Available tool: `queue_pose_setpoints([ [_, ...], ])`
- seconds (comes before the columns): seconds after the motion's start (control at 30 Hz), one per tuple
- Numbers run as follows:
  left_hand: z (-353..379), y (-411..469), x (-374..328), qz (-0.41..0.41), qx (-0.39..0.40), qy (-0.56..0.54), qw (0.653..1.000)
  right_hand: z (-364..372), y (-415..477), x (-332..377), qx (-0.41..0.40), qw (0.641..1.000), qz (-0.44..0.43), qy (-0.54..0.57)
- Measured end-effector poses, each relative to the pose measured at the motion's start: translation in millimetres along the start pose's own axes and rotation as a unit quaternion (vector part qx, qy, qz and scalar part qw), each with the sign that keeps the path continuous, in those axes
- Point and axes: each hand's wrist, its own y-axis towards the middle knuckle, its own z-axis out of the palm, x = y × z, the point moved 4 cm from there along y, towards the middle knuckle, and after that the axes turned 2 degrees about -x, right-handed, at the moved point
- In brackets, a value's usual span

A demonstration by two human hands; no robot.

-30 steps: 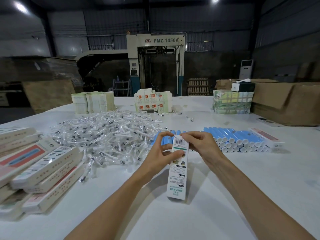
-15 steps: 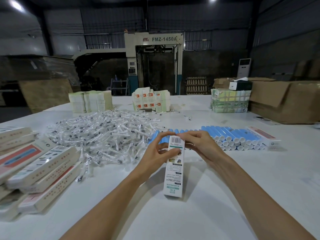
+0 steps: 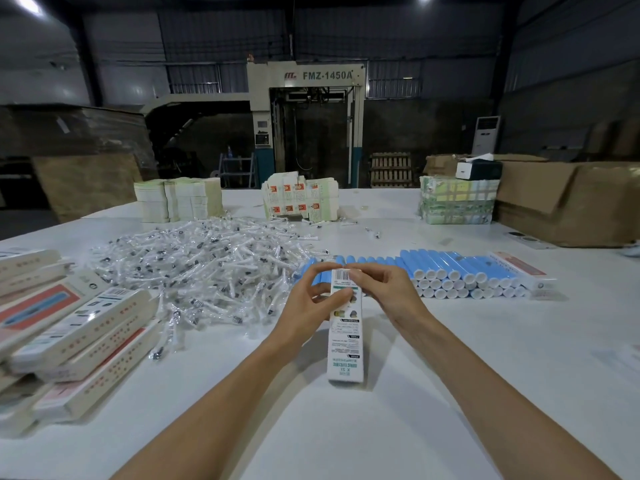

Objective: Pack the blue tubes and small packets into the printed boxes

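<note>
**Desk:** Where is the box you're working on?

**Me:** The printed box (image 3: 346, 348) stands on end on the table (image 3: 381, 438), straight ahead of me, barcode end up. My left hand (image 3: 310, 303) grips its upper part, with the thumb across the front face and the fingers (image 3: 317, 273) curled round the far side. My right hand (image 3: 386, 289) pinches the top end from the other side. I cannot tell whether the flap is tucked in.

**Desk:** And the stock?

**Me:** The blue tubes (image 3: 450, 266) lie in a stacked row just behind both hands, white ends facing me. One long box (image 3: 519, 271) lies just beside the row's right end. The small packets (image 3: 207, 265) sit in a loose, clear heap left of the tubes. A pile of closed boxes (image 3: 79, 327) lies at my left edge of the table. A brown carton (image 3: 571, 202) sits at the far right corner.
</note>
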Motion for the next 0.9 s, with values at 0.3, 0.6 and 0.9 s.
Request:
queue_pose_setpoints([
  [0.3,-14.1,5.1,0.9,-0.03,-0.083,-0.169,0.982,27.0,-15.0,-37.4,0.093,0.973,0.19,0.094],
  [0.6,-7.9,4.6,1.5,0.019,-0.056,-0.01,0.998,12.2,-27.3,-24.8,0.06,0.988,0.141,0.01],
  [0.9,12.0,-4.1,20.6,0.176,0.079,0.32,0.928,-130.9,-67.0,42.4,-0.192,0.94,0.025,-0.28],
])
